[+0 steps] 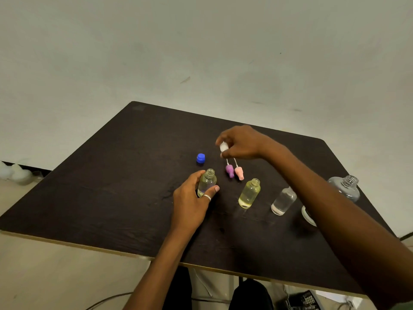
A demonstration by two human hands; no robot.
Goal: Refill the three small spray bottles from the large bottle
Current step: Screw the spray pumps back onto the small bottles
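Three small clear bottles stand uncapped on the dark table (111, 193). My left hand (192, 202) grips the leftmost one (206, 182), which holds pale liquid. The middle bottle (249, 193) is nearly full of yellowish liquid, and the right one (283, 201) is partly hidden by my right forearm. My right hand (241, 143) pinches a white spray top (223, 147) above the table. A purple spray top (229, 170) and a pink spray top (239, 172) lie below it. The large clear bottle (345, 186) stands open at the far right, partly behind my arm.
A blue cap (200, 158) sits on the table behind the left bottle. A white rounded object (308, 217) shows under my right forearm. The table's front edge runs close to my body; cables and a dark device lie on the floor below.
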